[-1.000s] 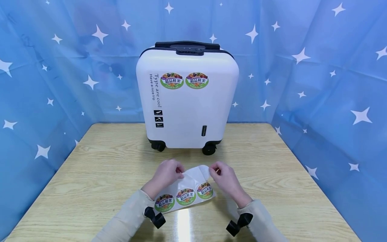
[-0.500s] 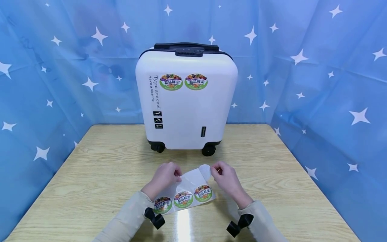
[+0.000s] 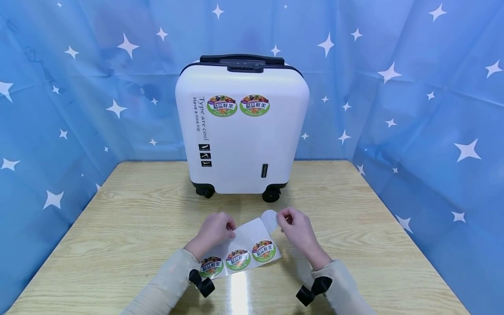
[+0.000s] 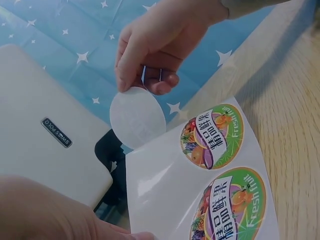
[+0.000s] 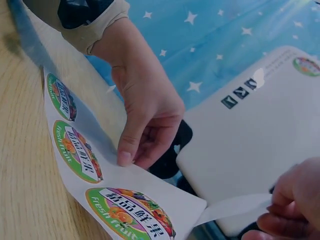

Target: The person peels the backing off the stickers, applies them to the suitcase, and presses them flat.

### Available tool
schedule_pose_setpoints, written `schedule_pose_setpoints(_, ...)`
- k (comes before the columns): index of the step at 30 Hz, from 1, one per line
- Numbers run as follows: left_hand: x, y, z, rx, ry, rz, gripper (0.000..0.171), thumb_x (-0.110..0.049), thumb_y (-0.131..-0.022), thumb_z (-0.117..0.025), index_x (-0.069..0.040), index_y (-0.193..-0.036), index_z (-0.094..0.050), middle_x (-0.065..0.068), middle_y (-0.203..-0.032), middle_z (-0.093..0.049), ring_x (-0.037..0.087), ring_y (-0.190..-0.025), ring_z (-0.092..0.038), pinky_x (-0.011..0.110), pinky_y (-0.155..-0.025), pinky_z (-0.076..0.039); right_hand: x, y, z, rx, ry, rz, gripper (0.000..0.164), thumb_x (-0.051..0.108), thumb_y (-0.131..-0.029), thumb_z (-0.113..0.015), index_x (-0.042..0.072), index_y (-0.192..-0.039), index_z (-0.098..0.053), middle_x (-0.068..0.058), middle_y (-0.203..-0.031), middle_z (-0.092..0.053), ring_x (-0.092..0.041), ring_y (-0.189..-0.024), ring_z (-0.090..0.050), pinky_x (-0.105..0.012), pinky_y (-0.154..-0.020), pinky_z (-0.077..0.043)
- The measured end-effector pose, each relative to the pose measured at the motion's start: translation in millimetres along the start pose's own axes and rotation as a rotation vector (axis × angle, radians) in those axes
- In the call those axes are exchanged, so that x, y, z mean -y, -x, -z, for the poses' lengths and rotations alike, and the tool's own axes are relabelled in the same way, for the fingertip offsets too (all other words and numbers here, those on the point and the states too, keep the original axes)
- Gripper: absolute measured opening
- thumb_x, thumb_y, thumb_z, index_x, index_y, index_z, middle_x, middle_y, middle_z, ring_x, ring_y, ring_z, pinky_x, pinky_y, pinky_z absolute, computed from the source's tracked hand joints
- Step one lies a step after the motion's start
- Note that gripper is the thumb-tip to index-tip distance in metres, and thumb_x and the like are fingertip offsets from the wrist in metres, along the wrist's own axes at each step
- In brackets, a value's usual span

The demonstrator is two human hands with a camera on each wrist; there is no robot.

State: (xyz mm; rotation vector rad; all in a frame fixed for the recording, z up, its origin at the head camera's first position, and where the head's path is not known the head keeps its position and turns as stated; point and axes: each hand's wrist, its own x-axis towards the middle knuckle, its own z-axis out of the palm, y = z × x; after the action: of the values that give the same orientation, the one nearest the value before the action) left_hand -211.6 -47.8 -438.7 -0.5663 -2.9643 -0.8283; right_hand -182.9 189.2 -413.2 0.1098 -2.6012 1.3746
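My left hand pinches the upper edge of a white sticker sheet, which bears three round fruit stickers along its near side. At the sheet's far right corner, my right hand pinches the edge of a round sticker between thumb and fingers. Its plain white back faces me, and its lower edge still meets the sheet's corner in the left wrist view. Beyond both hands stands a white suitcase with two oval fruit stickers side by side on its upper front.
The suitcase's black wheels rest on the wooden table. Its front also carries black lettering and a small black badge. A blue curtain with white stars hangs behind and on both sides. Black wrist mounts sit on the sleeves.
My right hand has drawn the round sticker a little right and away from the sheet, so more of its white back shows. The sheet has dropped slightly; my left hand barely moved.
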Motion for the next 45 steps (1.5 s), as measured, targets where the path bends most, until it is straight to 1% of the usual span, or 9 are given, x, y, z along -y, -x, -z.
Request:
schedule_pose_setpoints(7,2.1,-0.1,-0.1,-0.005,-0.022,-0.011,0.013,-0.012,-0.071,-0.080,-0.014,-0.071,-0.067,-0.009,-0.064,-0.056,0.010,-0.062,-0.049,0.030,-0.062,-0.041,3,-2,4,-0.027,-0.030,0.005,0.009,0.013,-0.088,-0.059,0.005,-0.085,-0.063,-0.003,-0.068,-0.056,-0.014,-0.057,-0.055,-0.025,-0.050,-0.044)
schedule_pose_setpoints(14,1.9,0.3,1.0,-0.010,-0.027,-0.016,0.012,-0.013,-0.070,-0.080,-0.013,-0.073,-0.068,-0.009,-0.065,-0.057,0.010,-0.064,-0.050,0.032,-0.065,-0.041,5,-3,6,-0.030,-0.036,0.008,0.011,0.013,-0.088,-0.059,0.004,-0.086,-0.064,-0.002,-0.068,-0.056,-0.014,-0.057,-0.055,-0.025,-0.049,-0.043)
schedule_pose_setpoints(19,-0.7,1.1,4.6,-0.005,-0.011,0.008,0.012,-0.012,-0.071,-0.079,-0.011,-0.077,-0.069,-0.006,-0.068,-0.059,0.011,-0.066,-0.052,0.031,-0.066,-0.044,5,-3,6,-0.036,-0.037,0.012,0.009,0.013,-0.088,-0.059,0.006,-0.084,-0.064,-0.002,-0.066,-0.056,-0.015,-0.057,-0.055,-0.025,-0.049,-0.042)
schedule_pose_setpoints(23,-2.2,0.7,6.5,-0.010,0.002,0.033,0.011,-0.012,-0.073,-0.078,-0.010,-0.082,-0.070,-0.005,-0.071,-0.059,0.011,-0.067,-0.052,0.030,-0.065,-0.044,6,-4,6,-0.033,-0.038,0.026,0.011,0.014,-0.088,-0.059,0.005,-0.086,-0.063,-0.002,-0.066,-0.056,-0.015,-0.058,-0.056,-0.025,-0.049,-0.042)
schedule_pose_setpoints(27,-3.4,-0.9,8.4,-0.028,0.015,0.040,0.012,-0.014,-0.077,-0.075,-0.008,-0.086,-0.070,-0.004,-0.073,-0.060,0.012,-0.068,-0.053,0.030,-0.064,-0.045,6,-4,4,-0.041,-0.049,0.031,0.010,0.014,-0.089,-0.059,0.005,-0.087,-0.063,-0.003,-0.069,-0.057,-0.021,-0.060,-0.058,-0.025,-0.048,-0.042)
schedule_pose_setpoints(30,-4.5,-2.2,10.6,-0.058,0.020,0.026,0.012,-0.014,-0.078,-0.074,-0.008,-0.088,-0.070,-0.003,-0.075,-0.062,0.012,-0.069,-0.055,0.031,-0.066,-0.046,6,-4,2,-0.060,-0.071,0.038,0.008,0.014,-0.090,-0.059,0.007,-0.087,-0.062,-0.004,-0.070,-0.057,-0.028,-0.062,-0.059,-0.025,-0.048,-0.042)
schedule_pose_setpoints(32,-5.6,-2.9,12.7,-0.076,0.023,0.013,0.012,-0.014,-0.078,-0.074,-0.008,-0.088,-0.070,-0.003,-0.077,-0.063,0.012,-0.071,-0.056,0.031,-0.067,-0.046,6,-4,1,-0.076,-0.084,0.051,0.007,0.013,-0.090,-0.060,0.007,-0.087,-0.062,-0.004,-0.069,-0.057,-0.029,-0.062,-0.059,-0.025,-0.048,-0.042)
schedule_pose_setpoints(39,-13.3,-2.6,23.6,-0.082,0.102,-0.018,0.012,-0.013,-0.081,-0.072,-0.006,-0.090,-0.068,-0.002,-0.080,-0.060,0.011,-0.070,-0.054,0.026,-0.061,-0.045,8,-4,-3,-0.126,-0.097,0.100,0.006,0.013,-0.089,-0.060,0.008,-0.086,-0.062,-0.003,-0.066,-0.056,-0.016,-0.057,-0.055,-0.025,-0.047,-0.042)
schedule_pose_setpoints(45,-20.0,-1.7,32.2,-0.099,0.151,-0.062,0.009,-0.014,-0.082,-0.071,-0.009,-0.090,-0.068,-0.002,-0.080,-0.058,0.010,-0.071,-0.053,0.024,-0.061,-0.045,11,-5,-6,-0.147,-0.123,0.132,0.006,0.014,-0.090,-0.059,0.009,-0.088,-0.061,-0.003,-0.068,-0.056,-0.016,-0.058,-0.055,-0.025,-0.048,-0.042)
